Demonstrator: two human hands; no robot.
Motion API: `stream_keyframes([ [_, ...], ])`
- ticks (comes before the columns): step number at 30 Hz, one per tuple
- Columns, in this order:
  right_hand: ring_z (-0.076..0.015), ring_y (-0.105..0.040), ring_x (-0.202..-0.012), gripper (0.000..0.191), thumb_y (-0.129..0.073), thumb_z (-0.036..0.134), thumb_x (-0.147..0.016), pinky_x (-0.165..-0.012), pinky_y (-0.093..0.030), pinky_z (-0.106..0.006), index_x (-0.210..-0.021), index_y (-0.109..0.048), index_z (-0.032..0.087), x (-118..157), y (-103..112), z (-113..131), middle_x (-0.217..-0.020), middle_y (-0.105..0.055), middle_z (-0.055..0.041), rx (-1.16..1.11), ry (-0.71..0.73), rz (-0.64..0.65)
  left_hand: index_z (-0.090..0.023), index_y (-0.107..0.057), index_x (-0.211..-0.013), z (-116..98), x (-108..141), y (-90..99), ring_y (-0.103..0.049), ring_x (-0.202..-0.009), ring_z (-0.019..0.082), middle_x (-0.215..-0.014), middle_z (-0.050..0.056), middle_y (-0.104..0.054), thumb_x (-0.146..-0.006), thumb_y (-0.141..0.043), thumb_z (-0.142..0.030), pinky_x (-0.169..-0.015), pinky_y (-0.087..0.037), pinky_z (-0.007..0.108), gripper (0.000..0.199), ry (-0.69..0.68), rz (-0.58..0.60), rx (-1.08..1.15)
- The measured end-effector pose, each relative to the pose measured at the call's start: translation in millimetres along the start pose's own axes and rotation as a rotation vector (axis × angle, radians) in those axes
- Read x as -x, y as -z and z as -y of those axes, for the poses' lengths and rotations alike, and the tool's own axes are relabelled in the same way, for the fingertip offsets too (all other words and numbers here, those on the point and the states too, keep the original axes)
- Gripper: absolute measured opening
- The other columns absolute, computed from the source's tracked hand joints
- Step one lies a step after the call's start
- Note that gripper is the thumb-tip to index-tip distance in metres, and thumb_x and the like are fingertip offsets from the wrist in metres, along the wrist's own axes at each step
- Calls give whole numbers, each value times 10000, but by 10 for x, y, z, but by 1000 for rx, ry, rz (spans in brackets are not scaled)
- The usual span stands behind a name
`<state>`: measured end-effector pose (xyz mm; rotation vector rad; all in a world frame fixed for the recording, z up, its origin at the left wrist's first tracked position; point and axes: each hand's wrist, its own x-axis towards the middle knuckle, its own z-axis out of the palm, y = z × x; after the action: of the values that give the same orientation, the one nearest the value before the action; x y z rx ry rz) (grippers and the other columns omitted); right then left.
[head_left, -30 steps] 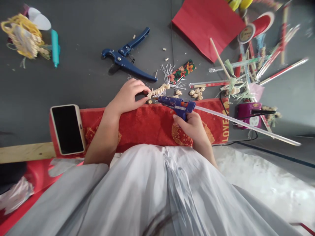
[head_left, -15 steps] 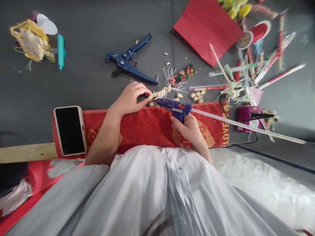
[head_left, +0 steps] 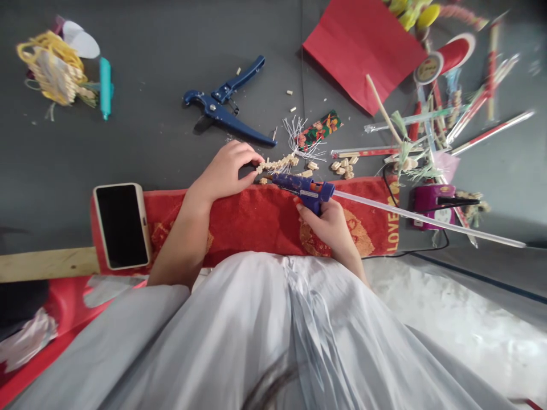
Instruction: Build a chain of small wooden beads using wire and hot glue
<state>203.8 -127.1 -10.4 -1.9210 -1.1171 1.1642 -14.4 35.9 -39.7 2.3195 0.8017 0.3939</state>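
Left hand point(head_left: 226, 169): thumb and forefinger pinch the nine-o'clock end of a beige strand point(head_left: 280, 165) of small pieces. Right hand point(head_left: 329, 221): fingers wrapped around the handle of a blue glue gun point(head_left: 294, 183). The nozzle points to nine o'clock, close by the left fingertips; contact with the strand cannot be determined. The strand lies on the grey table point(head_left: 141, 142), just beyond the gun at eleven o'clock.

All further bearings are taken from the gun, twelve o'clock being the far side of the table. A clear glue stick point(head_left: 427, 217) projects from its rear, slightly past three o'clock. Loose beige pieces point(head_left: 345, 168) lie at two. A floral strip point(head_left: 322, 128) is at one, white threads point(head_left: 291, 132) spread at its end; a red sheet point(head_left: 363, 57) lies farther out on that bearing. A blue cutter point(head_left: 217, 111), handles apart, is between ten and eleven. A purple box point(head_left: 429, 208) sits at three. At ten, well apart, lie a teal pen point(head_left: 105, 90) and a bundle with yellow cord point(head_left: 53, 48). A phone point(head_left: 121, 226), screen dark, rests between eight and nine on a red towel point(head_left: 252, 225).
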Motion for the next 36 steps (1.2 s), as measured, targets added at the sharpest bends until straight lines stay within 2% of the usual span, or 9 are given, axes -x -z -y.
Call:
stream_keyframes([
  [4, -125, -480, -545, 265, -652, 441, -753, -548, -379, -282, -636, -534, 234, 12, 0, -30, -581, -581, 20, -15, -5, -38, -191, -701, -1069, -3, -2, 0, -620, -1103, 273, -1133, 90, -732, -903, -537, -325, -1021, -459, 486, 269, -5, 0, 3],
  [11, -142, -572, -551, 324, -649, 476, -815, -567, -431, -287, -636, -526, 235, 38, 2, -54, -566, -587, 13, -113, 8, -20, -197, -705, -1056, -1, -3, -5, -620, -1080, 266, -1107, 85, -732, -923, -530, -336, -1010, -459, 480, 260, -10, -3, -3],
  [17, -128, -513, -532, 403, -627, 554, -843, -550, -406, -287, -620, -545, 229, 28, -15, -57, -557, -586, 9, -16, 19, -19, -190, -712, -1068, 3, -2, -8, -620, -1080, 271, -1104, 92, -731, -937, -516, -355, -1008, -462, 480, 287, -15, -6, -3],
  [24, -147, -543, -569, 364, -610, 547, -866, -588, -432, -306, -677, -544, 243, -3, -27, 3, -583, -599, 13, 3, 91, 11, -190, -714, -1072, -1, -2, -4, -622, -1087, 269, -1113, 97, -733, -944, -517, -363, -1003, -465, 474, 292, -12, -5, -3],
  [36, -138, -528, -529, 443, -608, 579, -867, -559, -412, -309, -597, -498, 246, -19, -48, -57, -559, -609, -2, 14, 32, 9, -183, -715, -1071, -5, -2, 0, -622, -1083, 270, -1105, 101, -733, -958, -512, -390, -998, -464, 477, 311, -19, -4, -1],
])
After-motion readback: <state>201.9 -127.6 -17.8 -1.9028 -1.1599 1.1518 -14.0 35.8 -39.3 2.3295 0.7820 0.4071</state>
